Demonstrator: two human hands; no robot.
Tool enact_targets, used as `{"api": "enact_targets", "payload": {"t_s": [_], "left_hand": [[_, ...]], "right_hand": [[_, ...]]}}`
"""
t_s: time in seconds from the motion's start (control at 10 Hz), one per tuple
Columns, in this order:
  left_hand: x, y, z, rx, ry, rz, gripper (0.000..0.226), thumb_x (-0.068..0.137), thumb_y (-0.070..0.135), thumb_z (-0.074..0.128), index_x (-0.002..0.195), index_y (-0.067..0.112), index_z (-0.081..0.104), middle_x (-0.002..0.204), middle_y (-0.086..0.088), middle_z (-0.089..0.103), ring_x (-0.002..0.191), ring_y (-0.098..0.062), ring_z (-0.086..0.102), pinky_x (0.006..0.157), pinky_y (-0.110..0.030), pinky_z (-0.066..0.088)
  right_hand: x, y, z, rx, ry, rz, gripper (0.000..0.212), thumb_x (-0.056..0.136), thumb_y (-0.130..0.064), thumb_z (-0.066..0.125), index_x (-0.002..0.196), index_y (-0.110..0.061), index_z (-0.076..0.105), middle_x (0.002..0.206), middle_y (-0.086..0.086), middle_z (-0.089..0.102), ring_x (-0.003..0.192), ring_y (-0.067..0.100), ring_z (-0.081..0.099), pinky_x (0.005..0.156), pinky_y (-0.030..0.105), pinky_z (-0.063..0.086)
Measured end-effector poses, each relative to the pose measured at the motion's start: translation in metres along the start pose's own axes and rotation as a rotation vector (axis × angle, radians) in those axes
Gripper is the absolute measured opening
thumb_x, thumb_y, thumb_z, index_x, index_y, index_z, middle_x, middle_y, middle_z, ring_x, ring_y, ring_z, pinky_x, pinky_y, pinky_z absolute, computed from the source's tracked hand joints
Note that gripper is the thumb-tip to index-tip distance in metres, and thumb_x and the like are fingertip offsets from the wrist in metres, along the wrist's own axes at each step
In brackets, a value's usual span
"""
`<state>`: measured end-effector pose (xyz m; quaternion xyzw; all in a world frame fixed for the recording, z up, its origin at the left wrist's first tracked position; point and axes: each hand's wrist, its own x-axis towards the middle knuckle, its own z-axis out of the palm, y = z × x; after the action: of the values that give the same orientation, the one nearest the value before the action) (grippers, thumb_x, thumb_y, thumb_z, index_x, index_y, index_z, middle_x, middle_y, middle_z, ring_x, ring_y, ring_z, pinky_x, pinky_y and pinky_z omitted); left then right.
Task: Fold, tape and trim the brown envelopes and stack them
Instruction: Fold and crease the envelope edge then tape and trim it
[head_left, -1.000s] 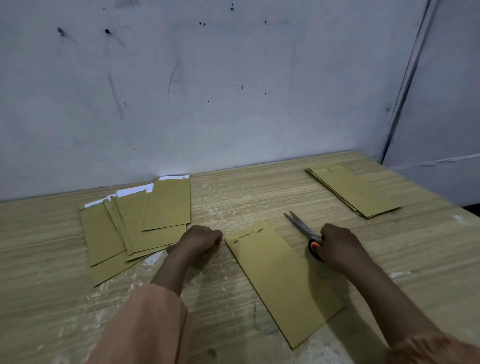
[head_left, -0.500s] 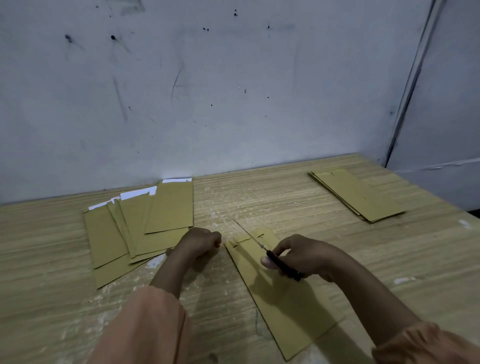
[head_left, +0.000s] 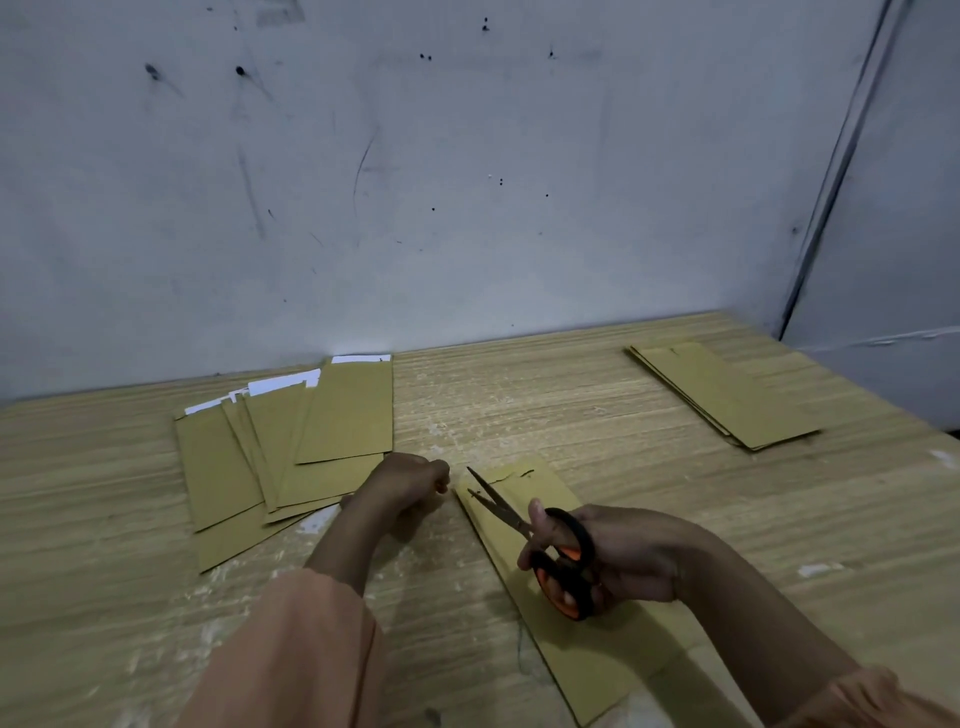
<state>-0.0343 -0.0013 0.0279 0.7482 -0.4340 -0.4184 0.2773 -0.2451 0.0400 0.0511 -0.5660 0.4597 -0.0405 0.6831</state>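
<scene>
Head view: the right hand (head_left: 623, 558) grips black-and-orange scissors (head_left: 540, 540), blades parted over the brown envelope (head_left: 587, 639) lying on the table (head_left: 519, 405). The left hand (head_left: 410, 480) rests fisted beside the envelope's far corner.

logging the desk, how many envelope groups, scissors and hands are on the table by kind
Fanned pile of brown envelopes: 1
Neat stack of brown envelopes: 1
Single brown envelope being worked: 1
Scissors: 1
Hands: 2, left hand, right hand
Total: 6
</scene>
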Motion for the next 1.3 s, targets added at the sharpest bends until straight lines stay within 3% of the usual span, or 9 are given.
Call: {"api": "enact_targets", "payload": {"t_s": [0.1,0.2,0.3,0.4,0.6,0.7,1.0,1.1,1.3], "left_hand": [[-0.001,-0.002,0.002,-0.012,0.004,-0.012,0.029,0.092,0.010,0.053,0.113,-0.007,0.061,0.063,-0.002,0.049,0.052,-0.011,0.043,0.046,-0.017,0.035],[0.000,-0.001,-0.001,0.032,0.025,0.017,0.032,0.093,0.010,0.050,0.120,-0.006,0.058,0.094,-0.007,0.064,0.060,-0.013,0.050,0.050,-0.018,0.039],[0.003,0.002,-0.003,0.460,-0.031,0.142,0.033,0.097,0.012,0.043,0.127,0.005,0.054,0.130,-0.014,0.056,0.098,-0.021,0.057,0.068,-0.020,0.042],[-0.005,0.000,-0.002,0.154,0.034,0.072,0.032,0.094,0.009,0.049,0.119,-0.008,0.057,0.127,-0.026,0.056,0.061,-0.015,0.049,0.052,-0.018,0.036],[-0.004,-0.003,-0.008,0.118,0.033,0.078,0.024,0.095,0.014,0.046,0.098,0.007,0.069,0.111,-0.013,0.063,0.090,-0.020,0.058,0.058,-0.016,0.034],[-0.001,-0.005,-0.009,0.169,0.032,0.071,0.029,0.092,0.017,0.050,0.065,0.016,0.060,0.081,-0.004,0.059,0.063,-0.010,0.047,0.055,-0.020,0.035],[-0.001,-0.001,-0.008,0.239,0.013,0.074,0.022,0.094,0.016,0.048,0.082,0.011,0.065,0.089,-0.004,0.055,0.066,-0.011,0.046,0.053,-0.018,0.033],[-0.001,-0.003,-0.008,0.169,0.030,0.044,0.026,0.091,0.019,0.051,0.068,0.012,0.062,0.075,-0.002,0.057,0.060,-0.012,0.046,0.053,-0.023,0.034],[0.005,-0.006,-0.009,0.285,0.024,0.053,0.020,0.090,0.020,0.052,0.076,0.009,0.062,0.078,-0.006,0.054,0.063,-0.014,0.045,0.056,-0.024,0.034]], "right_hand": [[0.002,-0.001,0.003,0.021,-0.045,0.004,0.074,0.064,-0.070,0.044,0.105,-0.009,0.057,0.063,-0.004,0.056,0.051,0.004,0.051,0.048,0.015,0.034],[0.008,-0.004,0.009,0.038,-0.070,0.011,0.071,0.064,-0.072,0.041,0.098,-0.012,0.057,0.064,-0.003,0.055,0.052,0.004,0.051,0.047,0.014,0.035],[0.015,-0.005,0.015,0.086,-0.082,0.016,0.067,0.065,-0.072,0.040,0.093,-0.013,0.055,0.063,-0.003,0.054,0.051,0.004,0.050,0.045,0.013,0.035],[0.023,-0.005,0.018,0.130,-0.077,-0.003,0.067,0.066,-0.072,0.041,0.094,-0.012,0.055,0.063,-0.003,0.055,0.049,0.003,0.052,0.045,0.012,0.036],[0.034,-0.004,0.020,0.218,-0.035,-0.017,0.065,0.066,-0.072,0.042,0.090,-0.013,0.056,0.060,-0.005,0.056,0.054,0.004,0.049,0.046,0.012,0.036],[0.037,-0.002,0.021,0.236,-0.027,-0.028,0.063,0.068,-0.071,0.043,0.090,-0.013,0.056,0.060,-0.005,0.055,0.050,0.003,0.050,0.045,0.012,0.036],[0.041,0.002,0.024,0.218,0.066,-0.061,0.058,0.077,-0.067,0.047,0.092,-0.012,0.060,0.059,-0.005,0.054,0.044,0.001,0.045,0.042,0.012,0.032],[0.041,0.002,0.025,0.199,0.102,-0.059,0.061,0.075,-0.067,0.049,0.094,-0.011,0.061,0.060,-0.005,0.053,0.045,0.001,0.045,0.041,0.011,0.031],[0.041,0.001,0.026,0.173,0.140,-0.059,0.063,0.071,-0.068,0.051,0.092,-0.011,0.063,0.060,-0.005,0.053,0.048,0.002,0.047,0.040,0.011,0.030]]}}
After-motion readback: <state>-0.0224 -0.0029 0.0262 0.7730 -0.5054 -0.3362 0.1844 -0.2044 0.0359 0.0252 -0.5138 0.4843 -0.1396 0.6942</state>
